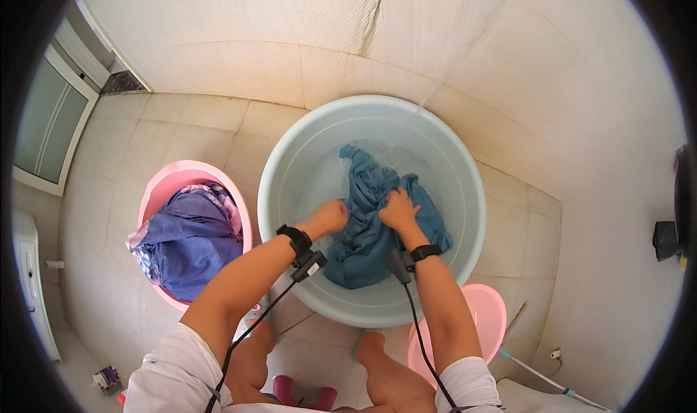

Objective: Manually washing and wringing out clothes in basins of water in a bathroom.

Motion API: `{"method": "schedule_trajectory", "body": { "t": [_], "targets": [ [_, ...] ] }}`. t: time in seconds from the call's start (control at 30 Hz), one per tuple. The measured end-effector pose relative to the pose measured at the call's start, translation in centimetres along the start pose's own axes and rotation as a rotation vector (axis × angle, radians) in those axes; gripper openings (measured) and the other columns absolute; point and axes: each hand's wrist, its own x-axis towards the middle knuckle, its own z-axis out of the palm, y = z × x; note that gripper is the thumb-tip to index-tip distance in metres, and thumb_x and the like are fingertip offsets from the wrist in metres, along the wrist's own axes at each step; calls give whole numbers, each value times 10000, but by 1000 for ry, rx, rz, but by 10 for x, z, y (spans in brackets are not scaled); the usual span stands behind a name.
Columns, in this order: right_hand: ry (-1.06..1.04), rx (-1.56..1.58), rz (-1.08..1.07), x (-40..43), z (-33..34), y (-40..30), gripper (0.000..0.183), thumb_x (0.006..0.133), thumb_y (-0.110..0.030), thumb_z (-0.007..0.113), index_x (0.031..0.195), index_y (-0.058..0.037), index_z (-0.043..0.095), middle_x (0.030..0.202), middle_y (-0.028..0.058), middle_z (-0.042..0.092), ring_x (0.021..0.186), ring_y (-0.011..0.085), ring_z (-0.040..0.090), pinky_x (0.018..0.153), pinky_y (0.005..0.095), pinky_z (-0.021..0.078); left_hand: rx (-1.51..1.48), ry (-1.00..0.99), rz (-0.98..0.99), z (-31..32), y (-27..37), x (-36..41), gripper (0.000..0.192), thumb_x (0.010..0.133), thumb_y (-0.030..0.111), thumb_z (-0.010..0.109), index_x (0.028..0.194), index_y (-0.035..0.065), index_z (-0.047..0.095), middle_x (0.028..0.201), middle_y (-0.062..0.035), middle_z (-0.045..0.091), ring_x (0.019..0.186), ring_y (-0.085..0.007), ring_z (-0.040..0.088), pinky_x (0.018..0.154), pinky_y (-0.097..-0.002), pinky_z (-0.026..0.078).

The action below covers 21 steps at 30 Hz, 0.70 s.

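Note:
A large pale blue-green plastic tub (370, 319) stands on the floor before me. Wet blue-green cloth (367, 249) lies bunched in the water in it. My left hand (328, 217) is curled in a fist at the cloth's left edge; whether it grips a fold is unclear, as the hand is slightly blurred. Fingers bent, my right hand (400, 210) is on the upper middle of the cloth and clasps part of it. A thin stream of water (430, 99) falls from the upper right into the tub. Each wrist wears a black strap with a cabled device.
At the left, a pink basin (246, 217) holds blue and floral fabric (190, 238). Another pink basin (493, 309) is by my right forearm, near a pole (544, 379). A pink stool (305, 399) sits between my legs. Tiled walls rise behind the tub and at the right.

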Motion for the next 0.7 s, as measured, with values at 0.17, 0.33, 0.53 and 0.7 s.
{"method": "schedule_trajectory", "body": {
  "t": [0.17, 0.33, 0.53, 0.7],
  "targets": [
    [419, 78, -426, -8, 68, -9, 810, 707, -122, 637, 1420, -201, 261, 1514, 91, 181, 1393, 352, 145, 1021, 704, 89, -65, 145, 3, -29, -30, 28, 377, 769, 104, 569, 1140, 37, 571, 1069, -213, 618, 1002, -378, 580, 872, -417, 459],
    [-12, -260, -668, -14, 79, -1, 790, 683, 70, 576, 1381, -228, 356, 1482, 51, 271, 1380, 295, 209, 1039, 646, 182, 128, 113, 203, -38, -27, 14, 572, 745, 25, 559, 1307, 67, 457, 1263, -208, 508, 1162, -373, 482, 957, -404, 415],
    [498, -208, -604, 1, 10, 67, 491, 663, 50, 637, 1102, -168, 636, 1081, 76, 643, 1093, 248, 551, 1028, 505, 321, 513, -256, 231, -1, 8, 3, 858, 677, 101, 729, 1418, 109, 296, 1465, -151, 284, 1330, -378, 280, 1042, -473, 340],
    [832, -305, -609, -75, -7, 20, 529, 670, -6, 685, 1167, -150, 575, 1209, 113, 553, 1170, 291, 478, 977, 588, 334, 575, -337, 1, 2, 0, -4, 842, 775, 163, 691, 1456, 175, 196, 1499, -93, 217, 1365, -346, 211, 1043, -527, 327]
  ]
}}
